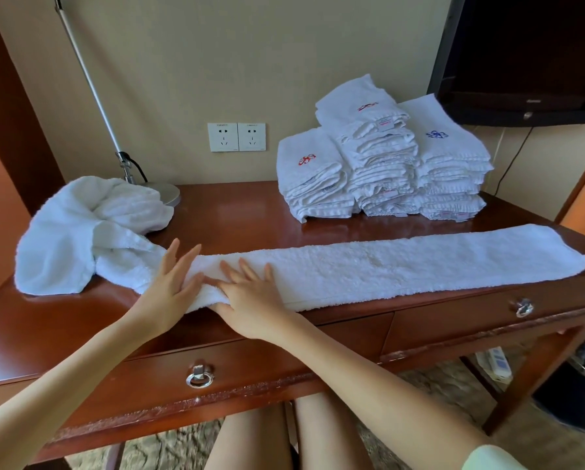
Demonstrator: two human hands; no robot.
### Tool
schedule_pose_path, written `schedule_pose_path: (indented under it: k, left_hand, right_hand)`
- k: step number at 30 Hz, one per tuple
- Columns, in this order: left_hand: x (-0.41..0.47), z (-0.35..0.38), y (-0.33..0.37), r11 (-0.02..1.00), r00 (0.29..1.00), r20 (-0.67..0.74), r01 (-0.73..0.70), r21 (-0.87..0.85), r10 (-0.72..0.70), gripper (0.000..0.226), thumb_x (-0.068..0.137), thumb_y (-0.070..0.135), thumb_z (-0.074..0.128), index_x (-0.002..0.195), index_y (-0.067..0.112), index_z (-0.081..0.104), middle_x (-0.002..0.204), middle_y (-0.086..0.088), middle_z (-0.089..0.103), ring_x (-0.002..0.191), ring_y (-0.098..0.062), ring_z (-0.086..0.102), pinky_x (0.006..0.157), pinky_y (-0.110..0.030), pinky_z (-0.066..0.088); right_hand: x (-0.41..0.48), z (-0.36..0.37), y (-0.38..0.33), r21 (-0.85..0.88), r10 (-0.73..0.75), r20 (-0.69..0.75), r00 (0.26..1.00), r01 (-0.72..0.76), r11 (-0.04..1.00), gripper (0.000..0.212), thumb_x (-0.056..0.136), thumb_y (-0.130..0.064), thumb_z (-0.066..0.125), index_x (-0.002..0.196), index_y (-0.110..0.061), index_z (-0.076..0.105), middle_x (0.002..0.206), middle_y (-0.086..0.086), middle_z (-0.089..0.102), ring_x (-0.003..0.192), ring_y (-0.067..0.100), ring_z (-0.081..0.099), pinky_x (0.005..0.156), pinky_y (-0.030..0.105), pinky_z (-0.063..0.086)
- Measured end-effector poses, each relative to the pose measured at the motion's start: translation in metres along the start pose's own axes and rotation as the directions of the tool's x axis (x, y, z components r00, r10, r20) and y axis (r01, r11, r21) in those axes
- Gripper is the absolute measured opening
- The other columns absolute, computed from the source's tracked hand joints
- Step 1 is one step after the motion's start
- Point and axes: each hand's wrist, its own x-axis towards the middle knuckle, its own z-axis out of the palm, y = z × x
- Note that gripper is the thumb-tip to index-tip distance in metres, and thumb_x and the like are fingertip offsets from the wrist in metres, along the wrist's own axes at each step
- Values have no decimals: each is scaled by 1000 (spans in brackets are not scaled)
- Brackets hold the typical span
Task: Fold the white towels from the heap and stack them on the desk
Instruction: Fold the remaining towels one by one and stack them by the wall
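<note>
A long white towel (pixel 403 266), folded into a narrow strip, lies along the front of the wooden desk (pixel 243 212). Its left end is still bunched in a loose heap (pixel 81 232) at the desk's left side. My left hand (pixel 172 283) lies flat on the strip with straight fingers, just right of the heap. My right hand (pixel 250 293) presses the strip beside it, fingers spread, thumb at the towel's front edge. Three piles of folded white towels (pixel 382 161) with red and blue embroidery stand at the back right against the wall.
A desk lamp (pixel 164 193) with a slanted metal arm stands at the back left behind the heap. Two wall sockets (pixel 236 136) sit above the desk. A dark television (pixel 528 56) hangs at the top right. Two drawers with ring handles (pixel 199 376) face me.
</note>
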Motion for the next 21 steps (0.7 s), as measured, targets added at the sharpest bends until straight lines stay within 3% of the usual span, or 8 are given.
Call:
schedule_pose_path:
  k: [3, 6, 9, 11, 14, 16, 18, 21]
  left_hand:
    - [-4, -5, -1, 989, 992, -116, 25, -148, -42, 51, 100, 39, 38, 149, 28, 29, 160, -1, 13, 146, -16, 14, 111, -30, 14]
    - [-11, -5, 6, 932, 982, -176, -1, -364, -68, 68, 91, 68, 31, 150, 35, 23, 158, 6, 23, 143, -10, 21, 116, -35, 18]
    - [-13, 6, 21, 890, 968, -250, -121, -440, 8, 81, 83, 72, 30, 152, 40, 1, 160, 16, 6, 145, 1, 10, 116, -29, 13]
    - [-11, 19, 32, 862, 947, -316, -210, -461, 62, 88, 82, 67, 42, 151, 41, -7, 160, 20, -4, 143, 9, 3, 114, -20, 12]
    - [-2, 46, 53, 863, 972, -198, -206, -461, 126, 108, 76, 61, 64, 147, 47, -16, 158, 21, -13, 143, 8, -4, 116, -26, 9]
    - [4, 70, 77, 907, 978, -91, -206, -367, 185, 118, 72, 59, 72, 144, 46, -20, 157, 21, -14, 142, 11, -5, 113, -17, 8]
    - [13, 95, 105, 891, 968, -86, -252, -378, 237, 119, 70, 56, 75, 145, 45, -16, 158, 22, -10, 141, 13, 1, 113, -13, 15]
    - [24, 131, 147, 870, 952, -76, -302, -389, 296, 122, 70, 60, 71, 150, 35, -18, 159, 14, -18, 145, 0, -14, 120, -32, 9]
  right_hand:
    - [7, -2, -12, 125, 25, -21, 999, -22, 992, 50, 103, -49, 21, 152, -37, 20, 162, -2, 12, 149, 24, -1, 115, 60, -8]
    - [12, -10, -8, 455, 98, -52, 994, -63, 888, 51, 103, -49, 24, 147, -28, 37, 154, 1, 36, 147, 21, 19, 118, 53, -4]
    - [4, -32, 4, 870, 235, -4, 972, -112, 480, 56, 101, -50, 31, 145, -17, 41, 148, 5, 43, 139, 21, 35, 110, 28, 20]
    - [2, -45, 23, 983, 329, 84, 941, -133, 128, 59, 101, -50, 35, 148, -14, 35, 150, 5, 39, 138, 21, 36, 105, 25, 27]
    - [0, -60, 57, 966, 455, 81, 887, 43, -255, 55, 98, -51, 42, 136, -12, 49, 130, 8, 58, 117, 26, 58, 95, 38, 46]
    - [-8, -69, 79, 870, 516, 30, 856, 232, -436, 43, 98, -47, 44, 120, -13, 57, 108, 5, 64, 95, 20, 64, 84, 35, 50]
    - [-24, -78, 101, 782, 520, -71, 851, 371, -501, 39, 97, -41, 47, 122, -13, 58, 109, 4, 66, 99, 19, 65, 91, 35, 49]
    - [-51, -87, 136, 744, 539, -156, 828, 457, -487, 45, 99, -44, 41, 126, -11, 59, 120, 10, 67, 110, 23, 64, 94, 38, 49]
